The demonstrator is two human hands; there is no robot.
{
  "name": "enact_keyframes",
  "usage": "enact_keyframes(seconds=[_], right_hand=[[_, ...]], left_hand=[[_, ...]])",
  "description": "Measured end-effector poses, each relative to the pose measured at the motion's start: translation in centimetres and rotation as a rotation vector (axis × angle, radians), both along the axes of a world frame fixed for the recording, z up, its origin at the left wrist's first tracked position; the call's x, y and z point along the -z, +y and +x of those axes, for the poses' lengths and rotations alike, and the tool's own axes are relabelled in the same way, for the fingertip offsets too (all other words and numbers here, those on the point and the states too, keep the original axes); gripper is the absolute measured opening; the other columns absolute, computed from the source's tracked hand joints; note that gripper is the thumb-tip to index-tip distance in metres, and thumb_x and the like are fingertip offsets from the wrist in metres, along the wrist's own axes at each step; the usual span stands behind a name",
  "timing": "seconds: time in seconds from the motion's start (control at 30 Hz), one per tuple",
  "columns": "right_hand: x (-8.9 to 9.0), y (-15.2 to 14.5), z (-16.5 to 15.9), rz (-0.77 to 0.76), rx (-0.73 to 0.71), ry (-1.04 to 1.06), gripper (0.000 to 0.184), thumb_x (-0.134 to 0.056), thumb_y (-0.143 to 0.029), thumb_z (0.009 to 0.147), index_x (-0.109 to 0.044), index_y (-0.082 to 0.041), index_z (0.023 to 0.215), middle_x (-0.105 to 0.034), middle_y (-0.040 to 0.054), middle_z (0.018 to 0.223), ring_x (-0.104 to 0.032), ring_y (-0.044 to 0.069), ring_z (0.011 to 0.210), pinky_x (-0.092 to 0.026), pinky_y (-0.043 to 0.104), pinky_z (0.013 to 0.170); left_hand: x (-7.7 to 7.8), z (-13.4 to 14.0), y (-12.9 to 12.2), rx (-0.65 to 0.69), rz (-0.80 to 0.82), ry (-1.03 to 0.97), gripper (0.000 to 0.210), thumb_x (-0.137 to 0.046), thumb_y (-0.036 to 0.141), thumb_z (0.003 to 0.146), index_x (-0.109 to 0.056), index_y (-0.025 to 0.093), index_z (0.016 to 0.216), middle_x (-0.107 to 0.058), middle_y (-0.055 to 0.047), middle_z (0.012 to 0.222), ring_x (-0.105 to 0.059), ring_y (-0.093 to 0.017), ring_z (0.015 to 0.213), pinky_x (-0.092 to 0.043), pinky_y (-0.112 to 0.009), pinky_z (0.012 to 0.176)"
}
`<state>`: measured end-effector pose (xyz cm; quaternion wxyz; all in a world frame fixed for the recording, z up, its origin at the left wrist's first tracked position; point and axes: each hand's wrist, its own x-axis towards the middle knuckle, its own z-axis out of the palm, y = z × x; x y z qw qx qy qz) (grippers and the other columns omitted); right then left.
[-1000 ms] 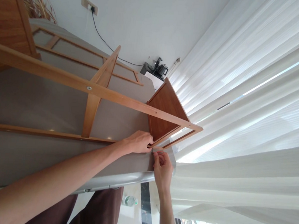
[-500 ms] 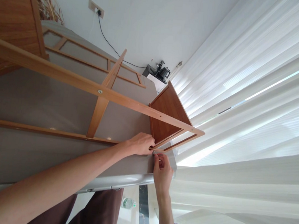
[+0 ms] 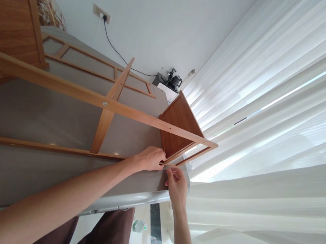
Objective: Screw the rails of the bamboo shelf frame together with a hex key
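A wooden frame (image 3: 135,115) of smooth orange-brown wood stands on the grey, softly shining bench (image 3: 49,165), running from nine o'clock to nearly four. Two long narrow rails show: an upper rail (image 3: 151,121) with a rounded end, bearing two round pale fittings and one dark hole, and a lower rail (image 3: 50,147). Three flat boards cross them: a broad grained left board (image 3: 15,20) at ten o'clock, a slim middle board (image 3: 102,132) at nine, and a broad right board (image 3: 180,114) just off centre toward three.

Toward six o'clock, the left hand (image 3: 150,158) grips the lower corner of the frame, fingers curled round the wood. Just beside it toward five, the right hand (image 3: 177,179) is closed, its fingertips pinching a thin dark bent piece (image 3: 164,168), too small to identify, against that corner.

One ladder-like frame (image 3: 79,68) of slender bars lies flat at ten o'clock. Beyond, one wall socket (image 3: 97,9) at eleven takes two plugs, white and black; one dark kettle (image 3: 176,81) sits at twelve. Sheer, pleated white curtains (image 3: 262,145) fill one to four. One clear, green-capped bottle (image 3: 138,225) is at six.
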<state>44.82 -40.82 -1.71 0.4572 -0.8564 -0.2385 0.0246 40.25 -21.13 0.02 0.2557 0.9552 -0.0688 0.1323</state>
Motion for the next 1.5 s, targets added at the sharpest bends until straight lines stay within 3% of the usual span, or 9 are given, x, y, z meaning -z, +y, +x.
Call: enact_keyframes(seconds=[0.2, 0.53, 0.7, 0.77, 0.9, 1.1, 1.5], right_hand=[[0.0, -0.2, -0.9, 0.045, 0.015, -0.012, 0.044, -0.056, -0.065, 0.093, -0.061, -0.021, 0.092, -0.068, 0.0002, 0.066, -0.06, 0.015, 0.049, -0.042, 0.024, 0.046], [0.2, 0.4, -1.3, -0.09, 0.032, -0.193, 0.035, -0.052, -0.056, 0.097, -0.062, -0.024, 0.091, -0.065, -0.001, 0.065, -0.056, 0.016, 0.051, -0.038, 0.027, 0.055], [-0.2, 0.9, -1.9, -0.12, -0.033, -0.234, 0.037, -0.046, -0.056, 0.097, -0.065, -0.024, 0.093, -0.073, 0.0061, 0.088, -0.064, 0.02, 0.069, -0.041, 0.029, 0.064], [-0.4, 1.1, -1.8, -0.112, -0.027, -0.215, 0.036, -0.048, -0.056, 0.097, -0.064, -0.024, 0.093, -0.073, 0.0063, 0.091, -0.064, 0.019, 0.067, -0.042, 0.028, 0.061], [-0.5, 0.9, -1.2, -0.063, 0.022, -0.113, 0.036, -0.05, -0.058, 0.097, -0.061, -0.023, 0.095, -0.073, 0.003, 0.082, -0.058, 0.014, 0.046, -0.04, 0.026, 0.047], [-0.2, 0.0, -0.6, -0.016, 0.029, -0.026, 0.041, -0.054, -0.061, 0.095, -0.061, -0.021, 0.091, -0.062, -0.0026, 0.053, -0.062, 0.017, 0.048, -0.043, 0.025, 0.047], [0.2, 0.5, -1.5, -0.129, 0.044, -0.263, 0.036, -0.049, -0.056, 0.098, -0.062, -0.023, 0.092, -0.069, -0.0008, 0.069, -0.057, 0.015, 0.049, -0.039, 0.026, 0.054]], left_hand=[[0.1, 0.0, 0.0, -0.002, 0.015, 0.001, 0.016, -0.064, 0.029, 0.086, -0.074, 0.021, 0.075, -0.078, -0.004, 0.091, -0.072, -0.022, 0.086, -0.047, -0.028, 0.068], [-0.2, 0.0, 0.1, -0.001, 0.025, 0.011, 0.016, -0.064, 0.029, 0.086, -0.072, 0.021, 0.074, -0.077, -0.005, 0.091, -0.071, -0.023, 0.085, -0.046, -0.029, 0.066], [-0.1, 0.1, 0.1, 0.009, 0.02, 0.001, 0.019, -0.063, 0.028, 0.085, -0.067, 0.02, 0.069, -0.076, -0.004, 0.086, -0.071, -0.022, 0.084, -0.045, -0.029, 0.065], [0.0, 0.1, 0.1, 0.01, 0.021, -0.001, 0.018, -0.064, 0.028, 0.084, -0.067, 0.02, 0.068, -0.076, -0.004, 0.085, -0.071, -0.022, 0.084, -0.045, -0.029, 0.065], [0.0, 0.1, 0.1, 0.002, 0.026, -0.003, 0.017, -0.064, 0.027, 0.084, -0.067, 0.02, 0.069, -0.076, -0.004, 0.087, -0.071, -0.022, 0.085, -0.045, -0.028, 0.067], [0.3, 0.2, 0.1, -0.001, 0.026, -0.013, 0.017, -0.063, 0.029, 0.086, -0.07, 0.02, 0.073, -0.078, -0.005, 0.089, -0.071, -0.022, 0.085, -0.045, -0.028, 0.067], [0.1, 0.1, 0.1, -0.003, 0.027, -0.015, 0.017, -0.063, 0.027, 0.085, -0.067, 0.02, 0.069, -0.077, -0.004, 0.088, -0.071, -0.022, 0.087, -0.045, -0.029, 0.068]])
